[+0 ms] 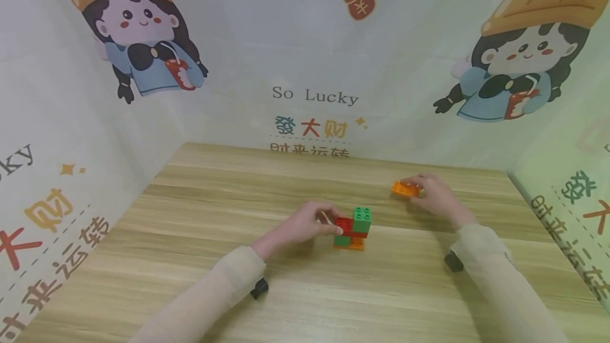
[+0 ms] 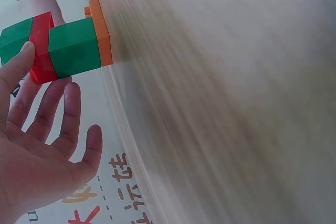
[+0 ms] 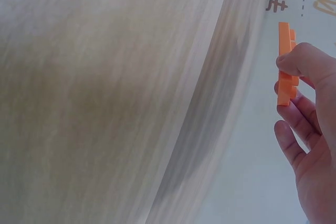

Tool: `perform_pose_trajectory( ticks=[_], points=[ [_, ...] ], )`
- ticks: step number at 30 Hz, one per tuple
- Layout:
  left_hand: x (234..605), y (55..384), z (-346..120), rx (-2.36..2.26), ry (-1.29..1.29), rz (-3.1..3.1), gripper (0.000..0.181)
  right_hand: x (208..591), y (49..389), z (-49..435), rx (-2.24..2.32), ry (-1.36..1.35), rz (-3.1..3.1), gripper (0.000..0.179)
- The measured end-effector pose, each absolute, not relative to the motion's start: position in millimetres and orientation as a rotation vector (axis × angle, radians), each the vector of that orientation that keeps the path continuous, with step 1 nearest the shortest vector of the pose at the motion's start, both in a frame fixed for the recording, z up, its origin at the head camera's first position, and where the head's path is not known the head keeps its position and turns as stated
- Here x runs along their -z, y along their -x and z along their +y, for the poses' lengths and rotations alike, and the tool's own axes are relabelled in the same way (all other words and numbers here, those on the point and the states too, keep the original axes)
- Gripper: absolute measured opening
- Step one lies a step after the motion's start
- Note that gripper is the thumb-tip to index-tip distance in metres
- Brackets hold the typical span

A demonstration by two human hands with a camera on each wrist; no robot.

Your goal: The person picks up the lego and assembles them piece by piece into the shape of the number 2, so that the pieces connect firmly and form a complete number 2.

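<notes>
A small stack of toy building bricks stands near the middle of the table. At its bottom is a thin orange brick (image 1: 357, 245), with a green brick (image 2: 76, 48) above it. A red brick (image 2: 46, 66) crosses over that, and another green brick (image 1: 362, 219) tops the right end. My left hand (image 1: 310, 222) pinches the red brick between thumb and fingers, from the left. Farther back and to the right, my right hand (image 1: 434, 196) holds a second thin orange brick (image 3: 284, 82) by its edges, its studs showing. Whether this brick touches the table cannot be told.
The wood-grain table (image 1: 190, 237) reaches back to a printed cloth wall (image 1: 229, 68), and similar cloth borders it left and right. A black wrist device (image 1: 259, 288) sits under the left sleeve, another black device (image 1: 454, 262) under the right.
</notes>
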State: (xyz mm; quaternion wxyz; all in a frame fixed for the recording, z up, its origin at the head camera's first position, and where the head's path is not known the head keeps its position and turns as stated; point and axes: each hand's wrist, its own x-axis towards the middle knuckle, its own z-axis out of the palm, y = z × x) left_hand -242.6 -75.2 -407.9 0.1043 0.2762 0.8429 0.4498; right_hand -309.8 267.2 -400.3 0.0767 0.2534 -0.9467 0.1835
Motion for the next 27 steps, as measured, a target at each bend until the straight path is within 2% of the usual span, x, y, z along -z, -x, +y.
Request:
perform_pose_trajectory(
  ticks=[27],
  points=[
    [411, 245, -75, -1.33, -0.806, 2.495, 0.024, 389, 305, 270, -0.597, -0.715, -2.799, 0.043]
  ],
)
